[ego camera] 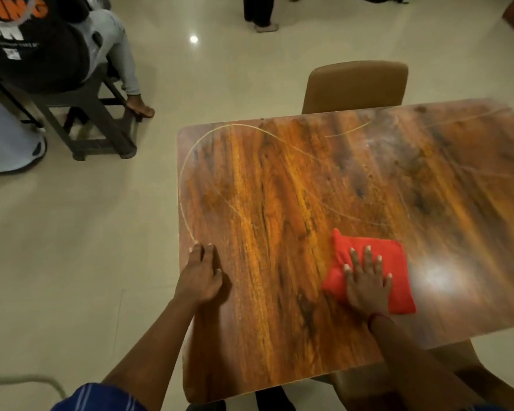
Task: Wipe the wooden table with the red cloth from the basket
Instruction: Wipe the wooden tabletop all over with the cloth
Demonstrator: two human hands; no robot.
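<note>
The wooden table fills the middle and right of the head view, its glossy top marked with pale curved scratches. A folded red cloth lies flat on the near right part of the top. My right hand presses on the cloth with fingers spread, palm down. My left hand rests on the table's left edge, fingers curled over it, holding nothing else. No basket is in view.
A tan chair stands behind the table's far edge. A seated person on a dark stool is at the upper left, feet on the tiled floor. Another person's legs stand at the top. A second chair sits under the near edge.
</note>
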